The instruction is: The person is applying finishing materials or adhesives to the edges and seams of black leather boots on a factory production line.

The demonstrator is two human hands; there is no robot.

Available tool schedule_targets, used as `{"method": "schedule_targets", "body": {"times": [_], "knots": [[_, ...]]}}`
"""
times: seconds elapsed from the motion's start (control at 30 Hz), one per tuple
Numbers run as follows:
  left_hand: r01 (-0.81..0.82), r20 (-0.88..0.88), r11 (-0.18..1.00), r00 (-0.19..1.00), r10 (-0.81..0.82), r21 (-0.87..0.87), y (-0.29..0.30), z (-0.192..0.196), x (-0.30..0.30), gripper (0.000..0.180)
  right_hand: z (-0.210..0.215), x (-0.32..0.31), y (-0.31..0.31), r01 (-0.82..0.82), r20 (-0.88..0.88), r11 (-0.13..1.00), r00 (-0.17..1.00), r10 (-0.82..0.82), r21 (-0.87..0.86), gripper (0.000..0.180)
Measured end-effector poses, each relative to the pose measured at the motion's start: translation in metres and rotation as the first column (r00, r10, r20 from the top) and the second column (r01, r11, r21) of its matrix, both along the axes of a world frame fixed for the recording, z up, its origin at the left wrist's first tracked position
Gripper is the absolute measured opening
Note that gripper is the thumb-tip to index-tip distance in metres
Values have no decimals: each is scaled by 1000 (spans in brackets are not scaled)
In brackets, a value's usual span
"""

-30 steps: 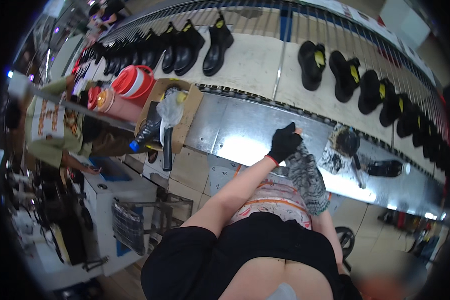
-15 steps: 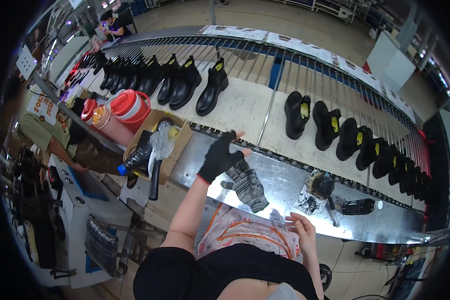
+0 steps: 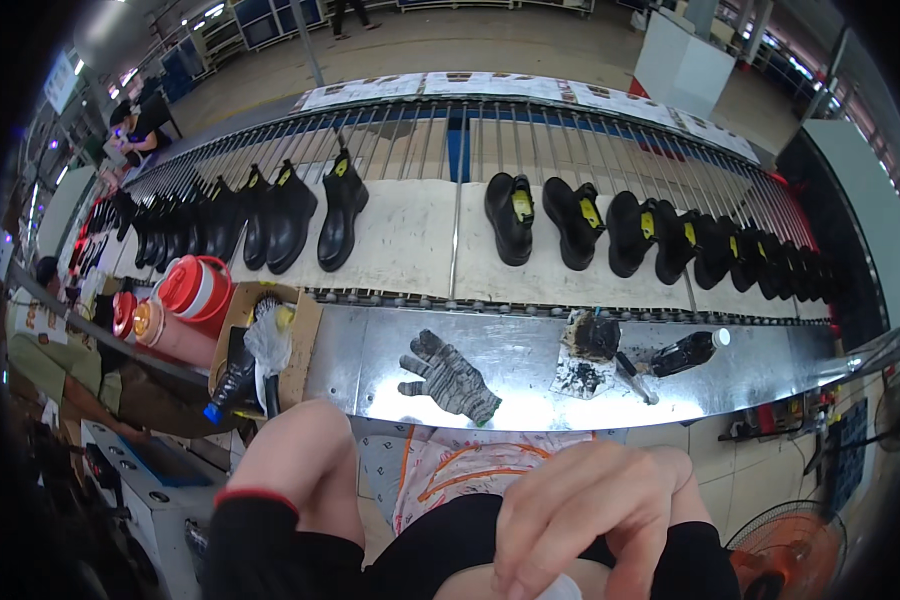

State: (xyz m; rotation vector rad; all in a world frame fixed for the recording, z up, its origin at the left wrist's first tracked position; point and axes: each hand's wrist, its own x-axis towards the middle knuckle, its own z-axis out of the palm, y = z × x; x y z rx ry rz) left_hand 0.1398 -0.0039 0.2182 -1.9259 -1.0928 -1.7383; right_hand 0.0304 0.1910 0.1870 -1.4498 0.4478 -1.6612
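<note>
My right hand (image 3: 590,510) is raised close in front of me, bare, its fingers bent downward. Their tips are beside a white piece of material (image 3: 562,588) at the bottom edge; whether they grip it is hidden. My left arm is folded back at the lower left. Only the red-edged black cuff and back of the glove on my left hand (image 3: 245,535) show, with the fingers out of sight. A grey knitted glove (image 3: 445,380) lies flat on the metal counter (image 3: 360,350), its fingers toward the upper left, apart from both hands.
Black boots (image 3: 342,215) line the pale conveyor (image 3: 410,250) beyond the counter. A cardboard box (image 3: 305,345) with bottles and a plastic bag stands left, beside red jugs (image 3: 192,290). Right lie a black-stained pad (image 3: 590,335), a brush (image 3: 630,375) and a dark bottle (image 3: 685,352). A co-worker (image 3: 65,370) is at left.
My left hand has drawn back from the grey glove to the lower left. My right hand has risen toward me from the counter's edge. The glove remains on the counter; the view has turned.
</note>
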Motion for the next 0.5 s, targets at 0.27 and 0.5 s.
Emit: {"method": "schedule_targets", "body": {"times": [0.27, 0.5], "knots": [[-577, 792, 782, 352, 498, -236, 21, -56, 57, 28, 24, -2, -10, 119, -21, 993, 993, -119, -15, 38], [-20, 202, 203, 43, 979, -979, 56, -282, 56, 57, -15, -105, 156, 866, -968, 433, 232, 95, 250, 35]]}}
